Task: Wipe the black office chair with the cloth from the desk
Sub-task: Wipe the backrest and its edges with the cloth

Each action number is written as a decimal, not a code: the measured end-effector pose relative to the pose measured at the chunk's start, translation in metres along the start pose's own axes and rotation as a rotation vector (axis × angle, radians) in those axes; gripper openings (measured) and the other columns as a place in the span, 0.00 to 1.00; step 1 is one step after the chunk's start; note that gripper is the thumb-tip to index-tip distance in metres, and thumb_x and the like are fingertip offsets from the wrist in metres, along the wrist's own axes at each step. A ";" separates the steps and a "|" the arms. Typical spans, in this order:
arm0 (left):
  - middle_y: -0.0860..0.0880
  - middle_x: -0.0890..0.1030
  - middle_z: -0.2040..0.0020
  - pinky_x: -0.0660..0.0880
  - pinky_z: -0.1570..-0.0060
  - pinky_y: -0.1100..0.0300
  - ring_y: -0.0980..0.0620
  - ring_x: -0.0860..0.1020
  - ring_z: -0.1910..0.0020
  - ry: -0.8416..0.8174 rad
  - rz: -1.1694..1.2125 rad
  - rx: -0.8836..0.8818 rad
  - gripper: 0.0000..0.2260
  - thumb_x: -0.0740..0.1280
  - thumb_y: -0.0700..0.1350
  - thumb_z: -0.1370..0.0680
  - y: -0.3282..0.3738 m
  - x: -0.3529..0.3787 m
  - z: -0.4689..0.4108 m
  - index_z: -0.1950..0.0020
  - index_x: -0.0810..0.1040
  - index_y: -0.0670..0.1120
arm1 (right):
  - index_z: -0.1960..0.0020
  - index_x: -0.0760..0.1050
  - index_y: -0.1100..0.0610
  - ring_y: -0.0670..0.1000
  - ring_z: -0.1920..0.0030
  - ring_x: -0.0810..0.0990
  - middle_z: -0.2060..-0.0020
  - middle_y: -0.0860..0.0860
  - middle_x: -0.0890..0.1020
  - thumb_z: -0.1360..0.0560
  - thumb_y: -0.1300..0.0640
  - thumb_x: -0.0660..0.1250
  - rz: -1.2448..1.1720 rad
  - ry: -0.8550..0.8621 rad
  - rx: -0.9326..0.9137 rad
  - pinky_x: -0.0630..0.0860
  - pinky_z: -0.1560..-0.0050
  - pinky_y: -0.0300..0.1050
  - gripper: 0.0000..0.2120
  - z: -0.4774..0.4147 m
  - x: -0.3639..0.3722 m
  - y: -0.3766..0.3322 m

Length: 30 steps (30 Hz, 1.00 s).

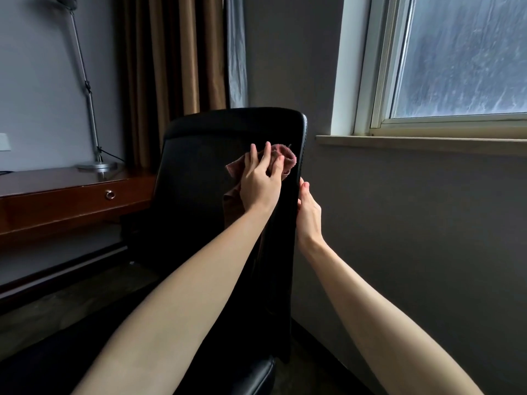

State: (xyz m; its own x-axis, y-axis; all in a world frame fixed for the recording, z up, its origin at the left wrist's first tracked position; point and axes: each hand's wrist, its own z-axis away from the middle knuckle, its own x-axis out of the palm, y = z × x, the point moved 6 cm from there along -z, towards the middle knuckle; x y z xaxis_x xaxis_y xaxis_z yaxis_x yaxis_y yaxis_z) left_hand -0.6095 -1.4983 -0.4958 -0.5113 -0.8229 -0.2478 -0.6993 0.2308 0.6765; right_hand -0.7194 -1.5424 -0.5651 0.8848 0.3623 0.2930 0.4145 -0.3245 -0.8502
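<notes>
The black office chair (199,195) stands in front of me with its tall backrest facing me. A crumpled pink cloth (286,156) lies against the upper right of the backrest. My left hand (261,178) holds the cloth bunched under its fingers and presses it on the black surface. My right hand (308,215) grips the backrest's right edge just below, thumb on the front and fingers hidden behind. Part of the padded seat (256,374) shows at the bottom.
A wooden desk (57,201) with a ring-pull drawer stands to the left, and a metal lamp (94,163) rests on it. Brown curtains (176,52) hang behind the chair. A window (456,58) and grey wall are on the right.
</notes>
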 end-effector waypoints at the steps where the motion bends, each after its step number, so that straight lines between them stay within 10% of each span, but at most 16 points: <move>1: 0.53 0.57 0.21 0.58 0.26 0.55 0.53 0.54 0.22 -0.017 -0.003 0.045 0.20 0.59 0.55 0.18 -0.003 -0.001 0.001 0.26 0.66 0.56 | 0.31 0.71 0.50 0.45 0.33 0.73 0.35 0.47 0.77 0.20 0.43 0.59 -0.002 -0.001 -0.005 0.66 0.28 0.49 0.21 -0.001 -0.001 0.000; 13: 0.61 0.42 0.21 0.43 0.24 0.50 0.59 0.40 0.22 -0.397 0.056 0.257 0.24 0.56 0.45 0.16 -0.074 -0.015 0.065 0.25 0.54 0.64 | 0.26 0.64 0.52 0.42 0.29 0.66 0.28 0.47 0.69 0.18 0.50 0.58 0.076 -0.003 -0.075 0.61 0.28 0.39 0.21 0.001 0.002 0.001; 24: 0.47 0.44 0.20 0.48 0.23 0.46 0.48 0.44 0.21 -0.215 -0.022 0.235 0.27 0.55 0.46 0.16 -0.023 -0.004 0.007 0.20 0.45 0.52 | 0.27 0.66 0.55 0.42 0.31 0.69 0.31 0.48 0.72 0.18 0.52 0.57 0.143 0.065 -0.108 0.64 0.34 0.32 0.20 0.007 0.005 -0.003; 30: 0.44 0.59 0.22 0.57 0.27 0.42 0.43 0.56 0.23 -0.060 0.046 0.275 0.14 0.59 0.44 0.17 -0.018 -0.001 -0.003 0.33 0.71 0.57 | 0.27 0.66 0.53 0.37 0.35 0.69 0.31 0.46 0.73 0.18 0.52 0.58 0.182 0.059 -0.110 0.65 0.44 0.21 0.20 0.006 0.002 -0.004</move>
State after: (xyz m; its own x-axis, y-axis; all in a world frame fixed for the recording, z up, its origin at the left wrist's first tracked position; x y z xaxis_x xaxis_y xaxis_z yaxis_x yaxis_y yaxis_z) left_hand -0.5952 -1.5025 -0.5056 -0.5689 -0.7778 -0.2671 -0.7795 0.4064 0.4767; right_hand -0.7202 -1.5348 -0.5639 0.9566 0.2388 0.1669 0.2648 -0.4741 -0.8397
